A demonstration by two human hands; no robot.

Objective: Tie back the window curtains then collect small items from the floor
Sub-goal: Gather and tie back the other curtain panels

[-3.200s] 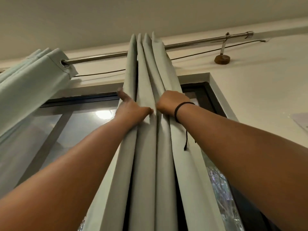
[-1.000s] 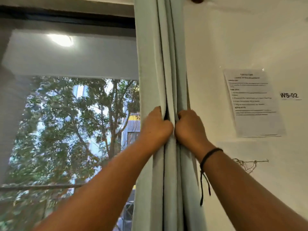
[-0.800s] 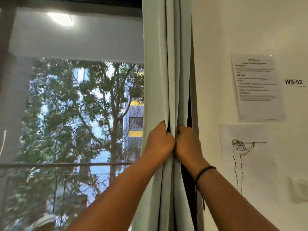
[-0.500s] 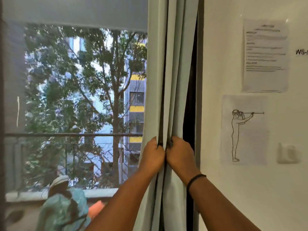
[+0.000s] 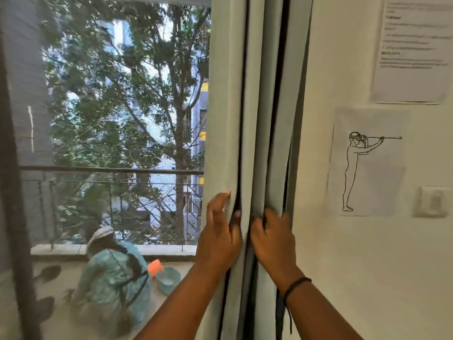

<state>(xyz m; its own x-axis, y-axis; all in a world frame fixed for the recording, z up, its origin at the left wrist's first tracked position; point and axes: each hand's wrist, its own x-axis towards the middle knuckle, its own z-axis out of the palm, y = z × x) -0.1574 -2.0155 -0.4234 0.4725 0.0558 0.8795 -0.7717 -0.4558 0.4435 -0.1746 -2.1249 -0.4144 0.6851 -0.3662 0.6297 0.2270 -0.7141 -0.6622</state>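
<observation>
Head view: the left hand (image 5: 218, 241) holds the left folds of the gathered pale curtain (image 5: 259, 119), fingers curled around them. The right hand (image 5: 274, 244) grasps the right folds, next to the white wall (image 5: 343, 266).

Daylight reaches you through the window (image 5: 110, 119) to the left of your left hand (image 5: 218, 239), bright on the pale building beyond the trees and softened by a fine mesh haze over the glass. The curtain (image 5: 228, 94) above your hands is evenly lit, with dark shadow in its folds. Right of your right hand (image 5: 272, 239), the wall (image 5: 343, 266) is softly lit, and the printed sheet (image 5: 414, 50) is too blurred to read. The switch plate (image 5: 432, 201) is smeared.
</observation>
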